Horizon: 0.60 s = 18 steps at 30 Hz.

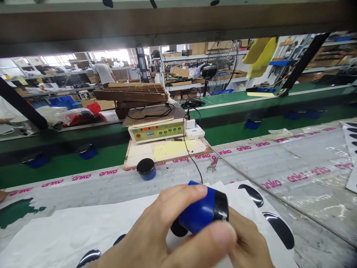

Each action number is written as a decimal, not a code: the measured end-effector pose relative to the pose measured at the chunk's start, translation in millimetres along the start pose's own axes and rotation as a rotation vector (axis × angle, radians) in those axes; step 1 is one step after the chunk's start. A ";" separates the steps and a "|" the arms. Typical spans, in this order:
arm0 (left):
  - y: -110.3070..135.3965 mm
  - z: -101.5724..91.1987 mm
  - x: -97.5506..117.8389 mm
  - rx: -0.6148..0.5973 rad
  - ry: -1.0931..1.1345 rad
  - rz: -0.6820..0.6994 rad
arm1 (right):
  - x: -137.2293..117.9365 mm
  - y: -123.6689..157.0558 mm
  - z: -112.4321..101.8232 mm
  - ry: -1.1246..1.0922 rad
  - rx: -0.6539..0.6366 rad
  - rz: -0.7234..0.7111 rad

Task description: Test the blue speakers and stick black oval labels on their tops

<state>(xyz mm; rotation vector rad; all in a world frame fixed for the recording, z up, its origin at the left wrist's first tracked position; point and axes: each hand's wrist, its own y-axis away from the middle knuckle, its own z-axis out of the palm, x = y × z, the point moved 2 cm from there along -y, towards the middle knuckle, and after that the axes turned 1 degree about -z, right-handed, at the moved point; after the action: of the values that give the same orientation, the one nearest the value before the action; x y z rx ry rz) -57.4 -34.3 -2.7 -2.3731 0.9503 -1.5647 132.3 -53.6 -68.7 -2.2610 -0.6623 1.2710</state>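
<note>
In the head view, my left hand (161, 227) is closed around a blue cylinder with a black end (199, 210), thumb below and index finger along its top. The cylinder is tilted, its black end toward the right. My right hand (251, 238) is close behind it on the right; its fingers are hidden, so I cannot tell whether it grips anything. Below both hands lie white sheets (64, 227) bearing glossy black curved stickers (279, 229). A similar blue cylinder with a black top (146, 169) stands upright on the table beyond my hands.
Ahead sits a control box (157, 132) with lit red indicators, on a board (139, 154), with cardboard stacked above. A black cable hangs from it toward my hands. Behind runs a green conveyor (111, 143) carrying several blue cylinders. An overhead beam (178, 28) crosses the top; a person (104, 72) stands far back.
</note>
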 end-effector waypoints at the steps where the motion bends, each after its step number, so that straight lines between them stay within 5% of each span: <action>1: -1.3 0.7 -0.3 -0.025 -0.083 0.076 | -2.0 -0.7 -0.4 -0.015 -0.013 -0.001; 3: -4.5 4.5 -2.8 -0.083 -0.296 0.247 | -5.8 -2.6 -1.7 -0.005 -0.042 -0.051; 6: -9.5 14.6 -12.6 -0.086 -0.541 0.311 | -7.5 -3.7 -4.0 0.175 -0.042 -0.192; 11: -19.9 32.0 -39.0 -0.020 -0.402 0.042 | 4.5 3.1 -12.9 0.538 0.054 -0.313; 14: -32.4 32.9 -65.2 0.030 -0.310 -0.168 | 15.4 7.9 -28.9 0.602 0.090 -0.241; 18: -49.6 31.9 -95.3 0.023 -0.293 -0.216 | 25.5 9.0 -46.3 0.584 0.072 -0.064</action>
<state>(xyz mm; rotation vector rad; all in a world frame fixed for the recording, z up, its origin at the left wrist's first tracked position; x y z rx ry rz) -33.2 52.8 -69.1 -2.6641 0.6313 -1.2288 185.9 -52.3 -69.0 -2.3594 -0.4527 0.5398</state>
